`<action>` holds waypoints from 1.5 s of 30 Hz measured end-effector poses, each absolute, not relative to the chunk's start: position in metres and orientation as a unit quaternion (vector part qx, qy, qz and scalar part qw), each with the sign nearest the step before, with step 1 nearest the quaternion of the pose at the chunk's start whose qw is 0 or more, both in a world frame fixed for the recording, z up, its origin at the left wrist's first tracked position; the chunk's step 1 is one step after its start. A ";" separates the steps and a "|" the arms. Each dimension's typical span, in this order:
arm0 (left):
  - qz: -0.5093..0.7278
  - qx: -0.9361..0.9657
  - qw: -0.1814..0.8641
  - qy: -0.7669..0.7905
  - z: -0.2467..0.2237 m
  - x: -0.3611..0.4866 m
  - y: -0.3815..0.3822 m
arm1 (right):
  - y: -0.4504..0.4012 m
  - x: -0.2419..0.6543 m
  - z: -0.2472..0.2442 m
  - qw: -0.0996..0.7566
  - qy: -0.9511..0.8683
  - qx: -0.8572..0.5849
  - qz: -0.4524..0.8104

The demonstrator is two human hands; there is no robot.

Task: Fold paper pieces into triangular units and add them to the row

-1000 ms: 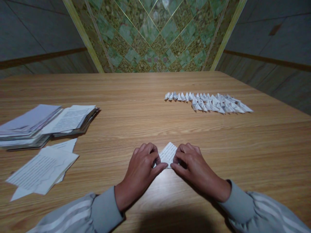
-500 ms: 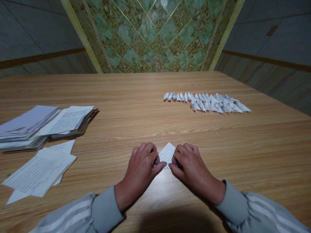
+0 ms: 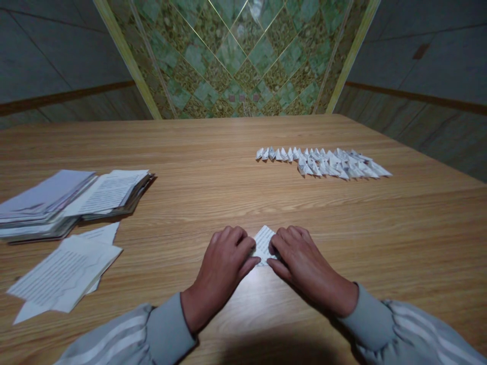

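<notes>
A small folded piece of printed paper lies near the middle of the table, its pointed corner facing away from me. My left hand is closed on its left side, thumb and curled fingers at the edge. On the opposite side my right hand grips the paper the same way, thumb low along the near edge. Both hands hide the paper's side corners. Farther off to the right, several folded paper boats stand in close rows.
The wooden table fills the view. At left lie an open notebook with a pile of pages and, nearer, loose lined sheets. A tiled wall rises behind the table.
The left fingers have shifted slightly inward along the paper, and both hands keep hold of it. The whole view has tilted a little; the boats and sheets stay in place.
</notes>
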State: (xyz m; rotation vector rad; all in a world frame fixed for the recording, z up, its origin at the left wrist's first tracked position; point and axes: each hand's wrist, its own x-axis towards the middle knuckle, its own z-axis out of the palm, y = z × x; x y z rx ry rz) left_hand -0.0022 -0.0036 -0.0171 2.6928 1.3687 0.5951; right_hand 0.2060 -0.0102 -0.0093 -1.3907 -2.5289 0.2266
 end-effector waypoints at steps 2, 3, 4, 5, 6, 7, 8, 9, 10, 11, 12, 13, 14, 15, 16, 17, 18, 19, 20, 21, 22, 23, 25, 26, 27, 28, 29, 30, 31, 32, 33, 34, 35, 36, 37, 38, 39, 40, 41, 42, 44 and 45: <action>0.204 0.907 -0.011 0.367 -0.018 -0.002 -0.007 | -0.010 0.206 -0.010 0.126 -0.868 -0.475 0.072; 0.206 0.920 -0.023 0.333 -0.018 -0.002 -0.009 | -0.010 0.206 -0.011 0.127 -0.868 -0.476 0.068; 0.207 0.928 -0.027 0.309 -0.018 -0.001 -0.010 | -0.010 0.206 -0.011 0.127 -0.868 -0.476 0.065; 0.206 0.932 -0.028 0.295 -0.017 -0.001 -0.011 | -0.010 0.205 -0.011 0.127 -0.868 -0.475 0.064; 0.206 0.934 -0.028 0.291 -0.017 -0.001 -0.012 | -0.009 0.205 -0.011 0.127 -0.868 -0.476 0.065; 0.205 0.933 -0.027 0.293 -0.017 -0.001 -0.012 | -0.009 0.204 -0.011 0.128 -0.868 -0.476 0.066; 0.204 0.932 -0.028 0.297 -0.016 -0.001 -0.012 | -0.009 0.204 -0.011 0.129 -0.867 -0.477 0.067; 0.202 0.932 -0.030 0.299 -0.016 -0.001 -0.012 | -0.009 0.204 -0.011 0.130 -0.866 -0.477 0.068; 0.201 0.932 -0.032 0.299 -0.015 -0.001 -0.012 | -0.009 0.203 -0.012 0.131 -0.866 -0.478 0.069; 0.199 0.933 -0.035 0.298 -0.015 -0.001 -0.012 | -0.009 0.204 -0.012 0.131 -0.865 -0.480 0.071; 0.199 0.933 -0.040 0.297 -0.015 -0.002 -0.012 | -0.009 0.204 -0.011 0.132 -0.864 -0.480 0.073; 0.201 0.933 -0.046 0.295 -0.016 -0.002 -0.012 | -0.009 0.205 -0.011 0.133 -0.864 -0.479 0.077; 0.203 0.933 -0.053 0.293 -0.016 -0.002 -0.013 | -0.008 0.205 -0.010 0.135 -0.865 -0.477 0.080; 0.206 0.931 -0.059 0.294 -0.017 -0.002 -0.013 | -0.008 0.206 -0.009 0.140 -0.866 -0.473 0.084; 0.211 0.928 -0.065 0.300 -0.018 -0.003 -0.013 | -0.007 0.207 -0.008 0.146 -0.869 -0.465 0.088; 0.215 0.924 -0.069 0.308 -0.020 -0.003 -0.012 | -0.007 0.207 -0.006 0.154 -0.873 -0.454 0.091; 0.221 0.919 -0.069 0.318 -0.021 -0.003 -0.012 | -0.006 0.208 -0.004 0.161 -0.879 -0.439 0.092; 0.227 0.915 -0.067 0.326 -0.023 -0.004 -0.011 | -0.006 0.208 -0.003 0.169 -0.887 -0.421 0.088; 0.233 0.911 -0.064 0.333 -0.024 -0.004 -0.011 | -0.006 0.208 -0.002 0.176 -0.894 -0.405 0.079; 0.237 0.909 -0.062 0.338 -0.025 -0.004 -0.010 | -0.005 0.207 -0.002 0.183 -0.899 -0.392 0.068; 0.241 0.907 -0.061 0.340 -0.025 -0.004 -0.010 | -0.005 0.206 -0.002 0.190 -0.902 -0.383 0.056; 0.243 0.906 -0.061 0.342 -0.026 -0.004 -0.010 | -0.006 0.205 -0.003 0.198 -0.903 -0.378 0.044; 0.242 0.905 -0.060 0.345 -0.025 -0.003 -0.010 | -0.006 0.203 -0.007 0.216 -0.902 -0.372 0.031; 0.242 0.905 -0.056 0.345 -0.024 -0.003 -0.010 | -0.007 0.203 -0.009 0.224 -0.902 -0.369 0.028; 0.242 0.906 -0.054 0.342 -0.023 -0.003 -0.010 | -0.007 0.202 -0.010 0.231 -0.901 -0.366 0.025; 0.244 0.907 -0.054 0.339 -0.022 -0.003 -0.010 | -0.008 0.202 -0.012 0.236 -0.901 -0.364 0.023; 0.247 0.908 -0.055 0.335 -0.021 -0.003 -0.010 | -0.008 0.202 -0.012 0.240 -0.900 -0.363 0.021; 0.248 0.908 -0.057 0.332 -0.020 -0.004 -0.010 | -0.008 0.202 -0.013 0.243 -0.899 -0.364 0.019; 0.250 0.909 -0.060 0.329 -0.019 -0.004 -0.010 | -0.008 0.202 -0.012 0.246 -0.898 -0.364 0.017; 0.251 0.909 -0.062 0.328 -0.018 -0.005 -0.009 | -0.009 0.203 -0.012 0.250 -0.897 -0.365 0.015; 0.250 0.909 -0.061 0.328 -0.017 -0.007 -0.009 | -0.008 0.203 -0.011 0.253 -0.895 -0.368 0.013; 0.248 0.909 -0.058 0.329 -0.016 -0.008 -0.008 | -0.008 0.204 -0.009 0.257 -0.892 -0.371 0.011; 0.245 0.910 -0.055 0.329 -0.016 -0.009 -0.006 | -0.008 0.204 -0.008 0.262 -0.889 -0.374 0.009; 0.242 0.911 -0.052 0.329 -0.015 -0.010 -0.005 | -0.007 0.205 -0.007 0.267 -0.887 -0.377 0.008; 0.239 0.912 -0.050 0.329 -0.014 -0.012 -0.004 | -0.007 0.206 -0.006 0.271 -0.885 -0.379 0.006; 0.237 0.913 -0.050 0.329 -0.013 -0.013 -0.003 | -0.006 0.206 -0.005 0.273 -0.884 -0.380 0.005; 0.239 0.912 -0.052 0.331 -0.013 -0.014 -0.002 | -0.006 0.206 -0.004 0.274 -0.883 -0.381 0.003; 0.241 0.910 -0.054 0.333 -0.012 -0.015 -0.001 | -0.005 0.206 -0.004 0.275 -0.882 -0.382 0.001; 0.245 0.908 -0.058 0.336 -0.012 -0.016 0.000 | -0.005 0.207 -0.003 0.277 -0.882 -0.382 -0.001; 0.248 0.906 -0.062 0.339 -0.012 -0.018 0.001 | -0.005 0.207 -0.003 0.279 -0.881 -0.381 -0.001; 0.258 0.902 -0.071 0.338 -0.011 -0.021 0.003 | -0.005 0.208 -0.003 0.285 -0.880 -0.381 0.004; 0.264 0.901 -0.074 0.337 -0.011 -0.023 0.004 | -0.005 0.209 -0.002 0.286 -0.880 -0.379 0.011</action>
